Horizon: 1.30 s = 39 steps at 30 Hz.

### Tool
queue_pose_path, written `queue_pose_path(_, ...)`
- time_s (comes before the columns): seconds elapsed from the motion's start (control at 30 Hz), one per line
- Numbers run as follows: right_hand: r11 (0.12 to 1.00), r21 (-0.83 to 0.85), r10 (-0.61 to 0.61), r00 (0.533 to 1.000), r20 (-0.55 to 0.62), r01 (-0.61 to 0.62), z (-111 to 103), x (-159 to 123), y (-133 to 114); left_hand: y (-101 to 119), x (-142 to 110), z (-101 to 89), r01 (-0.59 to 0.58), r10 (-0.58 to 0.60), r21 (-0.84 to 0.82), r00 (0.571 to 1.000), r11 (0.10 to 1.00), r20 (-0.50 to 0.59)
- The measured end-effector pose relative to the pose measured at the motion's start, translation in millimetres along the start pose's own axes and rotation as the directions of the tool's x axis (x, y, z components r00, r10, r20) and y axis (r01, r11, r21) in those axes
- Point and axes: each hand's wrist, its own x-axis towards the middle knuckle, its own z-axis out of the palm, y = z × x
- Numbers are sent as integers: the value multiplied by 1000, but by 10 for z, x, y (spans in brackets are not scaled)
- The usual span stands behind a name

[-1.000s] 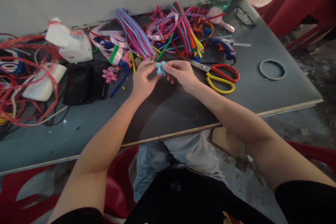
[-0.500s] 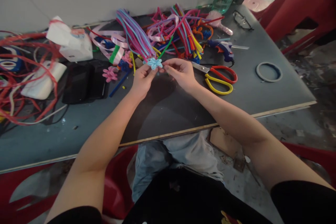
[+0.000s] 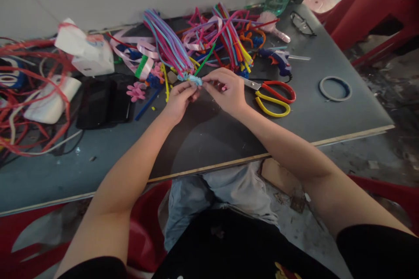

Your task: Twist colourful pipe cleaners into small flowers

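Observation:
A light blue pipe-cleaner flower [image 3: 195,79] is held between my two hands, tilted so that it shows partly edge-on. My left hand [image 3: 180,100] pinches it from the lower left with thumb and fingers. On its other side, the fingertips of my right hand [image 3: 228,90] are closed on the flower's right edge. A small pink spot shows at the right hand's curled fingers; I cannot make out what it is. Just behind the flower lies a bundle of pink, purple and blue pipe cleaners [image 3: 170,43]. A pink pipe-cleaner flower [image 3: 135,91] rests left of my left hand.
Scissors [image 3: 275,96] with red and yellow handles lie right of my right hand. Beyond them are a glue gun [image 3: 278,60], a grey tape ring [image 3: 335,89] and glasses [image 3: 303,24]. Leftward are a black phone [image 3: 94,103], a tissue pack [image 3: 93,56] and tangled red ribbon [image 3: 29,133].
The blue flower has turned from facing up toward me to a tilted, partly edge-on position. My right hand has rotated slightly, and both hands stay in nearly the same place.

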Motion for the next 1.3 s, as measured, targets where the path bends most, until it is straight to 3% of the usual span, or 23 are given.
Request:
queue_pose_path(0.23, 980, -152, -121, 992, 43, 126, 18, -23, 51, -2, 5, 12, -85, 88, 174, 996, 981, -12)
queue_pose_path(0.5, 996, -85, 41, 999, -13, -42, 17, -15, 52, -33, -18, 23, -92, 121, 269, 988, 959, -92)
queue_pose_path(0.67, 998, -50, 22, 1000, -15, -23, 41, -26, 46, 2, -44, 63, -126, 173, 286, 974, 950, -148)
queue_pose_path(0.9, 984, -145, -107, 994, -28, 102, 16, 0, 95, 47, -89, 41, -161, 274, 467, 944, 870, -184)
queue_pose_path(1.13, 970, -206, -139, 990, -22, 131, -1, -1, 124, 132, -180, 69, -208, 377, 633, 915, 746, -144)
queue_pose_path(1.23, 979, -169, -119, 992, -31, 112, -17, -11, 84, 103, -172, 45, -216, 398, 643, 905, 735, -151)
queue_pose_path(1.3, 997, -73, -37, 998, -53, 33, -23, -6, 48, 81, -149, 4, -233, 419, 645, 895, 728, -150)
